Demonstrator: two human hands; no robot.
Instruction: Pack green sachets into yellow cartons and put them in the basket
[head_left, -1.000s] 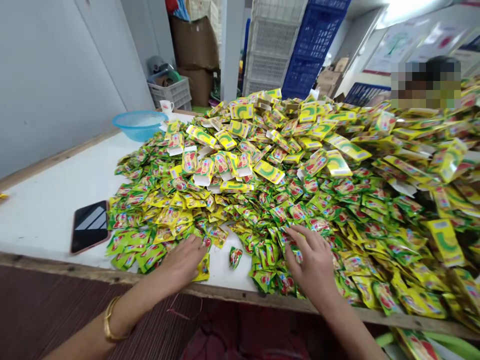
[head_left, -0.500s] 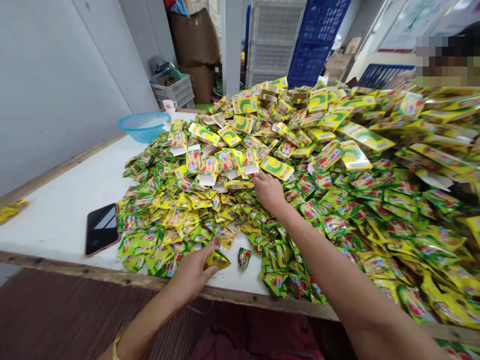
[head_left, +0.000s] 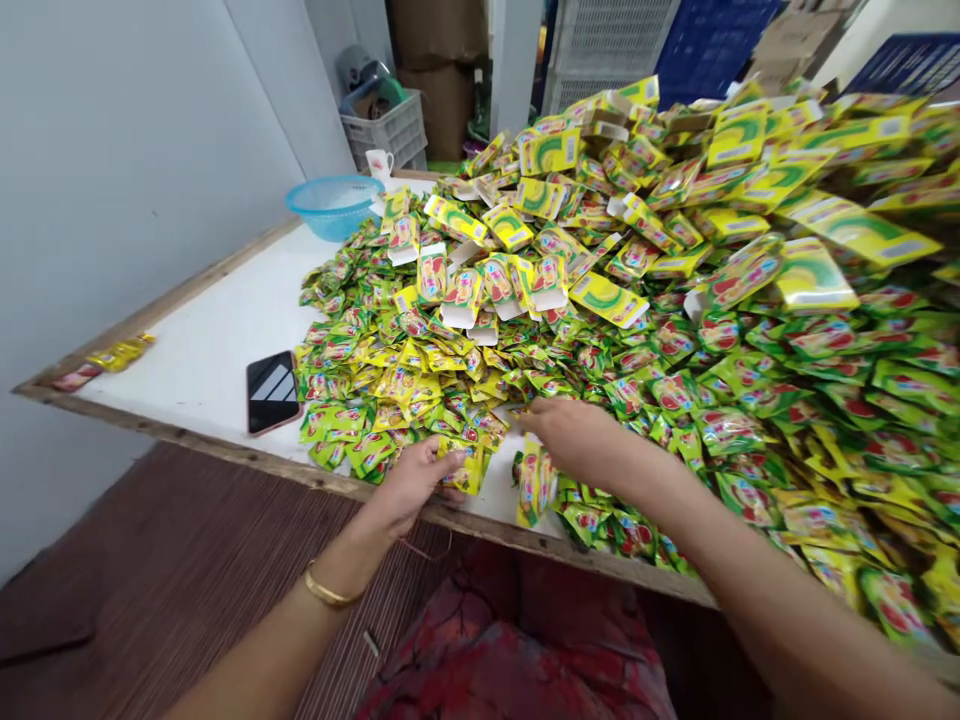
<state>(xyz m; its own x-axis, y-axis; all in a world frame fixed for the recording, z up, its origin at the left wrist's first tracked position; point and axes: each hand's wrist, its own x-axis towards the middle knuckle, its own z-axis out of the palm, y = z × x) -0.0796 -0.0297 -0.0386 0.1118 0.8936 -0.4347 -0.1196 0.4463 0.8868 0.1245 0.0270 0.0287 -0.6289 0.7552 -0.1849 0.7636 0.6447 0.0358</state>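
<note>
My left hand (head_left: 417, 482) is closed on a yellow packet (head_left: 466, 466) near the table's front edge. To its right, my right hand (head_left: 571, 436) holds a small yellow box (head_left: 531, 482) that hangs upright below its fingers. Green packets with red fruit pictures (head_left: 345, 422) and yellow packets (head_left: 411, 385) lie in a wide heap around both hands. Behind them, yellow and green boxes (head_left: 607, 298) are piled up, several with white flaps open.
A dark phone (head_left: 273, 393) lies left of the heap. Farther back are a blue basket (head_left: 335, 208) and a white cup (head_left: 379, 164). Yellow packets (head_left: 120, 354) lie in the table's left corner. Stacked crates (head_left: 611, 45) stand behind the table.
My right hand has drawn back from the box pile toward my left hand, bringing a box with it. My left hand's packet now faces up flatter. The view has tilted down and shifted left.
</note>
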